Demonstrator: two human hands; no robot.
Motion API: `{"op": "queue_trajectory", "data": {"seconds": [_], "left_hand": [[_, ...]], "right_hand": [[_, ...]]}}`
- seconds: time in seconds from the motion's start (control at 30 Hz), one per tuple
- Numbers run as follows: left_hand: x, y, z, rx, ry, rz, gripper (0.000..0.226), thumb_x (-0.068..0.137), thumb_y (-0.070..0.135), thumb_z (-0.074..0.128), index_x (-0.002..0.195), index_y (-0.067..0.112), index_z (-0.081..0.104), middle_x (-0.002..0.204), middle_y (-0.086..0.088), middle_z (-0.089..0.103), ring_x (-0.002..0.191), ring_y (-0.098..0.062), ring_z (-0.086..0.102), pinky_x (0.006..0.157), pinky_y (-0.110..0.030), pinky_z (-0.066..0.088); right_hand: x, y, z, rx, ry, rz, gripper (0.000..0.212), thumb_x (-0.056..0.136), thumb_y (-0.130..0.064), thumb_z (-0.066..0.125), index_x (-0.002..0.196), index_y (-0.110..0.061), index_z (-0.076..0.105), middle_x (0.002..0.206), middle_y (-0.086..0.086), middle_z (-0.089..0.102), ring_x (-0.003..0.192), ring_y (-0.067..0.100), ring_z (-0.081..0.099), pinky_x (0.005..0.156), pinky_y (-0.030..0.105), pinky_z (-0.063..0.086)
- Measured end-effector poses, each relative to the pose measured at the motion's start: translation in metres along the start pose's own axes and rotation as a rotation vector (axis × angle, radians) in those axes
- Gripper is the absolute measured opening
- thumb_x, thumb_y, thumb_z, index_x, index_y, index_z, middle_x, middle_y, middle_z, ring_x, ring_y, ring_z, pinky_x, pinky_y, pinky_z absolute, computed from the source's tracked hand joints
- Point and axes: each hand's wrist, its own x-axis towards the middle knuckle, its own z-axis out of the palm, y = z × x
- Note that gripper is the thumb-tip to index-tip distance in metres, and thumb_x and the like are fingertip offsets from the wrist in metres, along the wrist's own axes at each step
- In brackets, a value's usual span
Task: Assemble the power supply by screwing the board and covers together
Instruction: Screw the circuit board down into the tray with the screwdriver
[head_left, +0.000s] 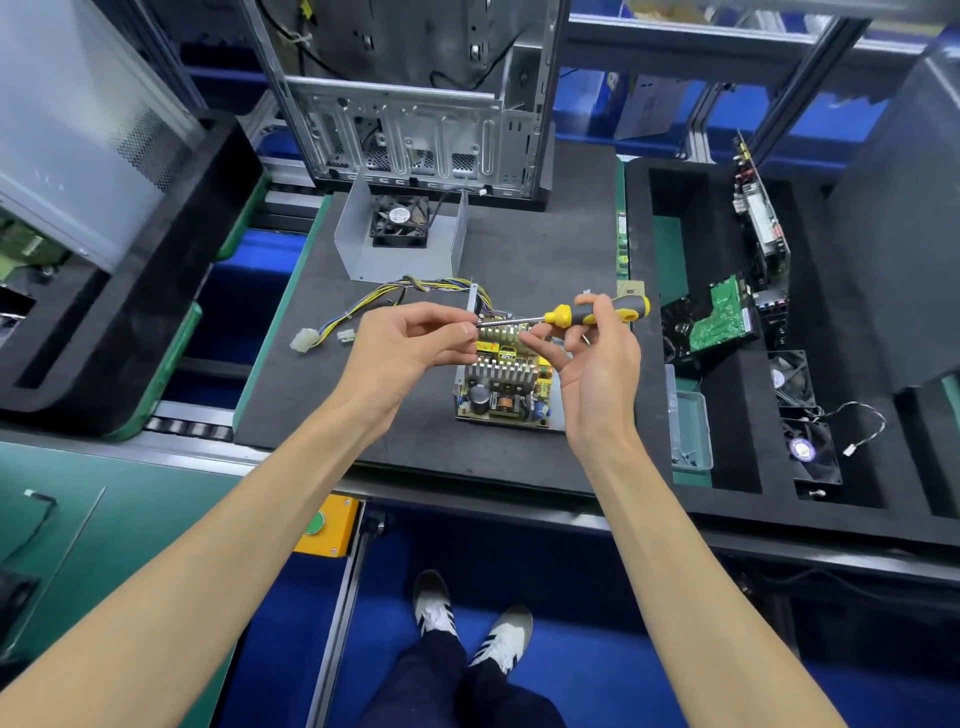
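My right hand (597, 353) is closed around the yellow and grey handle of a screwdriver (576, 314), which lies nearly level with its metal shaft pointing left. My left hand (410, 343) pinches its fingertips together at the tip of that shaft; whether a screw sits between them I cannot tell, it is too small to see. Both hands hover above the power supply board (506, 382), which rests on a metal base plate near the middle of the dark desk (545, 249), its finned heatsinks and capacitors facing up. A bundle of yellow, blue and black wires (395, 293) runs from the board's far end toward the desk's left edge and ends in white connectors (306, 340). Further back, toward the desk's far edge, a grey metal cover (358, 244) stands open with a black fan (399, 221) inside it. Behind that rises a bare computer chassis (415, 130). Just off the desk's right edge lies a clear plastic box (688, 431), and beyond it a black foam tray (639, 218) holds green circuit boards (719, 317) and more fans (792, 379).
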Motion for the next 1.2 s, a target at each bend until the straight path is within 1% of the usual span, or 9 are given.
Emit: {"op": "queue_trajectory", "data": {"seconds": [0.1,0.3,0.53,0.73,0.8,0.9,0.97,1.07,1.2], "left_hand": [[0.0,0.001,0.001,0.12,0.026,0.062,0.011,0.088,0.0,0.072,0.096,0.004,0.078,0.087,-0.017,0.076,0.076,-0.021,0.074,0.075,-0.026,0.06],[-0.003,0.004,0.003,0.292,0.031,0.159,0.013,0.087,0.0,0.073,0.096,0.008,0.078,0.084,0.0,0.078,0.073,-0.015,0.075,0.07,-0.016,0.055],[-0.003,0.004,0.005,0.232,-0.013,0.166,0.018,0.085,0.001,0.076,0.1,0.012,0.077,0.09,-0.006,0.077,0.08,-0.021,0.076,0.075,-0.019,0.057],[0.002,0.0,-0.003,0.166,0.026,0.152,0.017,0.089,0.007,0.073,0.105,0.008,0.074,0.091,-0.012,0.076,0.085,-0.025,0.075,0.072,-0.03,0.062],[0.005,-0.006,-0.009,0.198,0.093,0.123,0.012,0.091,0.01,0.07,0.101,0.013,0.075,0.091,-0.007,0.076,0.086,-0.023,0.074,0.07,-0.029,0.062],[0.011,-0.022,-0.019,0.403,0.12,0.032,0.012,0.09,0.025,0.072,0.101,0.023,0.076,0.094,0.006,0.075,0.09,-0.016,0.071,0.084,-0.032,0.06],[0.012,-0.031,-0.021,0.46,0.076,-0.049,0.02,0.088,0.031,0.075,0.106,0.022,0.075,0.1,0.006,0.075,0.095,-0.013,0.07,0.09,-0.035,0.058],[0.01,-0.04,-0.018,0.402,0.029,-0.119,0.02,0.089,0.026,0.075,0.108,0.019,0.075,0.1,-0.001,0.076,0.095,-0.016,0.073,0.086,-0.036,0.061],[0.009,-0.043,-0.016,0.387,-0.003,-0.125,0.021,0.092,0.016,0.071,0.111,0.011,0.077,0.091,-0.002,0.078,0.084,-0.011,0.075,0.076,-0.024,0.061]], "right_hand": [[-0.001,0.001,0.0,-0.005,0.004,0.001,0.018,0.106,-0.011,0.048,0.092,-0.005,0.058,0.058,0.004,0.041,0.063,0.027,0.064,0.068,0.04,0.061],[-0.002,0.004,-0.002,0.013,0.016,0.006,0.018,0.108,-0.014,0.047,0.096,-0.004,0.058,0.06,0.005,0.041,0.064,0.026,0.065,0.069,0.041,0.061],[-0.002,0.006,-0.003,0.033,0.023,0.007,0.019,0.107,-0.015,0.048,0.095,-0.004,0.058,0.058,0.003,0.041,0.063,0.026,0.066,0.067,0.039,0.061],[0.0,0.001,-0.001,-0.015,0.023,-0.028,0.02,0.107,-0.013,0.047,0.091,-0.006,0.058,0.057,0.003,0.037,0.06,0.025,0.063,0.065,0.041,0.061],[-0.001,0.0,-0.005,-0.128,-0.022,-0.094,0.021,0.105,-0.012,0.047,0.088,-0.007,0.057,0.057,0.002,0.039,0.057,0.024,0.061,0.059,0.04,0.06],[-0.006,0.005,-0.013,-0.392,-0.18,-0.25,0.018,0.105,-0.02,0.047,0.092,-0.01,0.055,0.061,-0.003,0.051,0.054,0.021,0.06,0.05,0.035,0.056],[-0.01,0.013,-0.019,-0.575,-0.285,-0.312,0.018,0.102,-0.032,0.05,0.091,-0.019,0.057,0.067,-0.006,0.057,0.054,0.019,0.063,0.05,0.032,0.056],[-0.011,0.027,-0.027,-0.833,-0.399,-0.362,0.016,0.099,-0.044,0.05,0.096,-0.03,0.057,0.072,-0.013,0.063,0.057,0.015,0.067,0.055,0.028,0.059],[-0.009,0.043,-0.031,-1.03,-0.499,-0.352,0.01,0.101,-0.047,0.046,0.099,-0.04,0.053,0.08,-0.014,0.068,0.066,0.014,0.07,0.066,0.045,0.061]]}}
